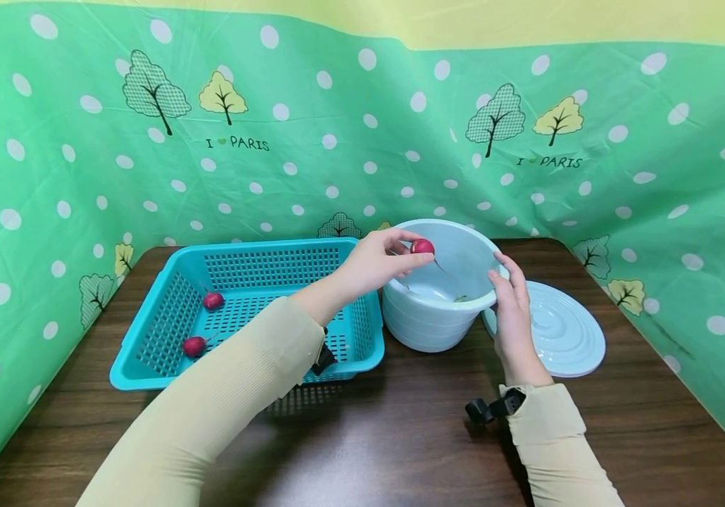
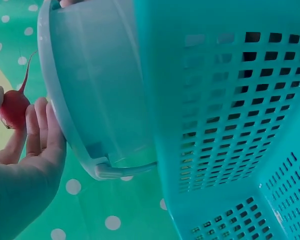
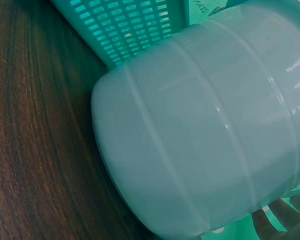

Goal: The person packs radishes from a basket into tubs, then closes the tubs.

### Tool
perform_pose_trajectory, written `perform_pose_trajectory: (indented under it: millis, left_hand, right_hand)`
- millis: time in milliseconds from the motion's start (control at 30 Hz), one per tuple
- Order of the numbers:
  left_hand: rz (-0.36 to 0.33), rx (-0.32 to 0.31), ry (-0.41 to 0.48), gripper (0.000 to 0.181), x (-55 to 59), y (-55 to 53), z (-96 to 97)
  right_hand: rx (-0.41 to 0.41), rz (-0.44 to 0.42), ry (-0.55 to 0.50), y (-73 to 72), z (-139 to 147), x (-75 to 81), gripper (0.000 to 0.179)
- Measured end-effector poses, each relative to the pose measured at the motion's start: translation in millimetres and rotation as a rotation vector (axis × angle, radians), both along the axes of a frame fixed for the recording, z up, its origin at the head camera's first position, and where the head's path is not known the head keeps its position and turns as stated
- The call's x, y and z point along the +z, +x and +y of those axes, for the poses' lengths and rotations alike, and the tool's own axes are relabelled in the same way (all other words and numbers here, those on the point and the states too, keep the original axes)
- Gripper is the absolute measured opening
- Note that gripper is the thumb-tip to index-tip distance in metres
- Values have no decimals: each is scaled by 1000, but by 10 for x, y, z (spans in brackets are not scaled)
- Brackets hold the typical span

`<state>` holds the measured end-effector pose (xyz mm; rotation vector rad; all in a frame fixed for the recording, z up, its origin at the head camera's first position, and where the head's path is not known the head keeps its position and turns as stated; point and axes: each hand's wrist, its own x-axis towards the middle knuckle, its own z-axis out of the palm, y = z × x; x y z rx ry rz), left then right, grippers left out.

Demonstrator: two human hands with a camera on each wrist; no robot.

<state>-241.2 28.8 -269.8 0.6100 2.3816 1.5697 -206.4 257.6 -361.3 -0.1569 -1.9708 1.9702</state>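
Note:
My left hand point(image 1: 378, 260) pinches a red radish point(image 1: 422, 246) between thumb and fingers over the near-left part of the mouth of a pale blue bucket point(image 1: 429, 324). The radish's thin root point(image 2: 26, 75) points away from the fingers in the left wrist view. My right hand point(image 1: 514, 320) grips the bucket's right rim, thumb at the edge and fingers around the outside. Inside the bucket a small green bit point(image 1: 460, 298) shows near the bottom. Left of it, a turquoise basket point(image 1: 147, 380) holds radishes, one point(image 1: 212, 301) farther back and another point(image 1: 194, 346) nearer.
The bucket's round lid point(image 1: 574, 331) lies on the dark wooden table point(image 1: 413, 429) to the right, partly behind the right hand. Basket and bucket stand side by side. A green dotted cloth point(image 1: 331, 176) hangs behind and along both sides. The left forearm crosses over the basket.

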Motion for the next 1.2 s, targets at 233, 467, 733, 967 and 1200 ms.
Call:
perform_pose_trajectory:
  millis: [233,467,733,967,1200]
  left_hand:
    - [-22,12,8,45,-32,-71,-8]
    - [-37,5,-43,43,-35,-103,8]
    - [-65,9,-99,47,-40,-127,15]
    - [-86,-16,-74,46,-50,-142,-15]
    - [-78,-41,-57,42,-69,-148,-42]
  right_hand:
    - [7,-2,7,4,-16,2,47]
    - [-2,-1,-1,6,1,-4,47]
    - [-8,15,-8,14,16,-21,46]
    - [-12,18,-9,4,12,-19,46]
    - [-6,13,-10,-1,9,-22,46]
